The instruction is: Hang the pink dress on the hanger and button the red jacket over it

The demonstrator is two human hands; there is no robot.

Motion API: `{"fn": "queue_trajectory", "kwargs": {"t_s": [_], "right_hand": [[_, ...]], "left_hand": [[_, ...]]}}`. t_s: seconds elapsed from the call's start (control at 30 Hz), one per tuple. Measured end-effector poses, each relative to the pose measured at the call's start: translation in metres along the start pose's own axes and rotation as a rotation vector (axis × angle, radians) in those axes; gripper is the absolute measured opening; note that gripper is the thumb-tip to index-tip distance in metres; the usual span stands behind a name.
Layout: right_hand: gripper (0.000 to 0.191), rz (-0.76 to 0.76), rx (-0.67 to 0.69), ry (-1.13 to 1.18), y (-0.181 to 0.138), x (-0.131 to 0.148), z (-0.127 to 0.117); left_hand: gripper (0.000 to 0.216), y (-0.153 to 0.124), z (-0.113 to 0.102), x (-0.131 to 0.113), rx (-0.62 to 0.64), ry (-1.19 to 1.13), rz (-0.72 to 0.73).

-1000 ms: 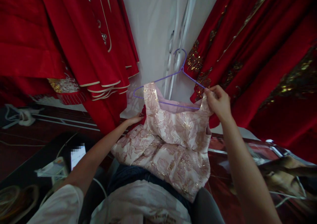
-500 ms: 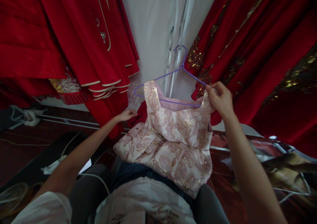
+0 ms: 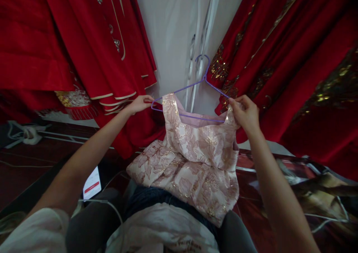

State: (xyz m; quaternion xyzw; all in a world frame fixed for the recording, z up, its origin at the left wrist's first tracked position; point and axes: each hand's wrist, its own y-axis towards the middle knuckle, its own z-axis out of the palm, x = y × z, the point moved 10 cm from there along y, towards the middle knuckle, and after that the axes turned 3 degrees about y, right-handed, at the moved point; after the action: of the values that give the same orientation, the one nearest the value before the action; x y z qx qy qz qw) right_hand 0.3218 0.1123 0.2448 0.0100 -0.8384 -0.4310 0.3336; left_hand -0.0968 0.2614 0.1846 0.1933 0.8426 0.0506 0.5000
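A small pink dress (image 3: pixel 195 152) with gold floral pattern hangs on a purple wire hanger (image 3: pixel 192 87) in front of me, its skirt resting on my lap. My left hand (image 3: pixel 140 103) pinches the left end of the hanger, beside the dress's left shoulder strap. My right hand (image 3: pixel 244 113) is closed on the right shoulder strap where it sits on the hanger's right end. The hanger's hook points up toward the white wall.
Red garments with cream trim (image 3: pixel 84 59) hang at the left, and red garments with gold embroidery (image 3: pixel 293 70) at the right. A white wall with cords (image 3: pixel 195 40) is between them. A phone and cable (image 3: pixel 92 187) lie at the lower left on the dark floor.
My left hand rose from beside the dress's waist up to the left end of the hanger and closed on it. My right hand stayed on the right strap.
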Motion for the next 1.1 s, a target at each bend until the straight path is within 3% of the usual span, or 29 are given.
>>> {"fn": "queue_trajectory", "kwargs": {"t_s": [0.07,0.13,0.4,0.53,0.63,0.8,0.9,1.0,1.1], "right_hand": [[0.034,-0.021,-0.025,-0.062,-0.001,0.007,-0.005],[0.034,-0.05,-0.064,-0.144,-0.004,0.019,-0.012],[0.035,-0.072,-0.078,-0.24,-0.017,0.043,-0.016],[0.035,-0.055,-0.056,-0.193,-0.02,0.041,-0.01],[0.035,-0.025,-0.003,-0.155,-0.017,0.033,-0.003],[0.045,0.132,0.281,-0.01,0.012,-0.008,0.024],[0.042,0.386,0.701,0.285,0.015,-0.037,0.063],[0.034,0.468,1.054,0.355,0.009,-0.033,0.093],[0.024,0.344,1.249,0.24,0.005,-0.01,0.115]], "left_hand": [[0.024,0.011,-0.006,-0.029,-0.063,-0.012,-0.019],[0.024,0.015,0.002,-0.058,-0.075,0.0,-0.017],[0.034,0.031,0.043,-0.152,-0.262,0.037,0.274],[0.039,0.038,0.063,-0.174,-0.245,0.171,0.344],[0.046,0.031,0.082,-0.166,-0.135,0.274,0.333],[0.067,0.015,0.103,-0.128,0.084,0.486,0.231],[0.063,0.015,0.097,-0.118,0.049,0.521,0.223],[0.053,0.022,0.098,-0.109,0.058,0.449,0.223],[0.042,0.029,0.098,-0.101,0.046,0.382,0.202]]}}
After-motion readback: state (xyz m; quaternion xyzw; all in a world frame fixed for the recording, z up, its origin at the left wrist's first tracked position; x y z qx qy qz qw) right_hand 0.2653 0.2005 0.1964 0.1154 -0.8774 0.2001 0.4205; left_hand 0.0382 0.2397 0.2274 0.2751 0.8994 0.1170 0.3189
